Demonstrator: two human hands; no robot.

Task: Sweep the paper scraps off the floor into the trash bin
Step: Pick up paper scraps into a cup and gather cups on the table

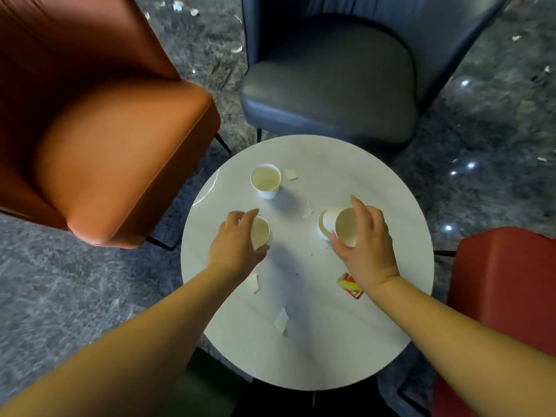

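Both forearms reach over the table [376, 341]: left hand [237, 245] curls round one cup [261, 233], right hand [365, 245] grips a tilted cup [338, 225]; floor scraps [186, 9] lie far beyond.

We can read no text, number or brand anywhere. The one printed thing is a red and yellow packet [350, 286] lying under our right wrist, just behind our right hand [365, 236]; its print is too blurred to make out.

Both forearms are bare from the near edge up to the hands — left hand [237, 245], right hand [365, 245] — with no sleeves, watch, rings or gloves showing.
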